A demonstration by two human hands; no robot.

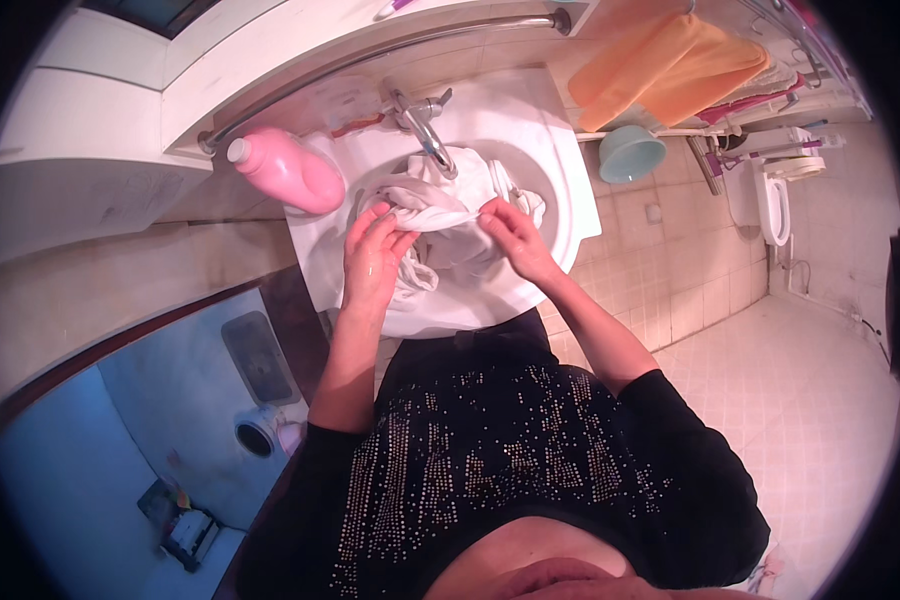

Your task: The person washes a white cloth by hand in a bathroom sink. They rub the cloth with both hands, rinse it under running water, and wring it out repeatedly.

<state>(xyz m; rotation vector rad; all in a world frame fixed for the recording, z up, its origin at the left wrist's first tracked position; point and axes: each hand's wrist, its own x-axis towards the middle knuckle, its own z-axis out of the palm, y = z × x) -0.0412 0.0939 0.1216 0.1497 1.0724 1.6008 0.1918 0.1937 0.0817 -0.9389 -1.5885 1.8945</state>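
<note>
A wet white cloth [431, 210] is stretched between my two hands over a white washbasin [562, 232]. My left hand [375, 251] grips its bunched left part, fingers curled around the fabric. The fingertips of my right hand [514, 236] pinch its narrow right end. More white fabric [461, 251] lies in the bowl beneath, with folds at the right and a twisted part near the front left. Just above the cloth hangs the spout of a chrome faucet [431, 142]. What kind of garment or cloth it is, I cannot tell.
A pink plastic bottle [289, 171] with a white cap stands on the basin's left ledge. A chrome rail [390, 56] runs behind the faucet. To the right are hanging orange towels [667, 67], a light green plastic basin [631, 154] against the wall and a toilet [775, 202] farther off.
</note>
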